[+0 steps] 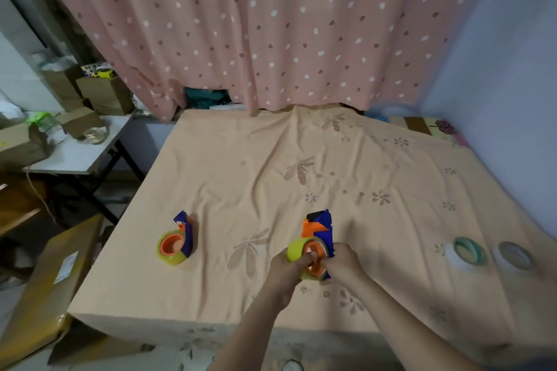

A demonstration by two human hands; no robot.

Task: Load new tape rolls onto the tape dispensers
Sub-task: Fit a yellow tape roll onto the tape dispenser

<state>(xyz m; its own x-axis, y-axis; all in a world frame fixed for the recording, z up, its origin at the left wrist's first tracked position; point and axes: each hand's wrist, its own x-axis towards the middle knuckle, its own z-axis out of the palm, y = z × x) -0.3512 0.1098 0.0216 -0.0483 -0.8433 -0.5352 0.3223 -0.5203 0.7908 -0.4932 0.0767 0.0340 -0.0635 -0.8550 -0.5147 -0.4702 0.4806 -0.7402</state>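
A blue and orange tape dispenser (321,227) stands near the front middle of the bed, with a yellow-green tape roll (295,250) around its orange hub. My left hand (286,272) grips that roll from the left. My right hand (342,265) holds the dispenser's blue body at the lower right, fingers at the hub. A second blue and orange dispenser (184,232) with a yellow-green roll (171,256) on it lies to the left, untouched. Two loose tape rolls, one with a green core (468,251) and one paler (514,256), lie at the right.
The peach floral bedsheet (271,166) covers the bed. A pink dotted curtain (256,24) hangs behind. At the left stand a white folding table (78,153) with cardboard boxes and a large carton (48,277) on the floor.
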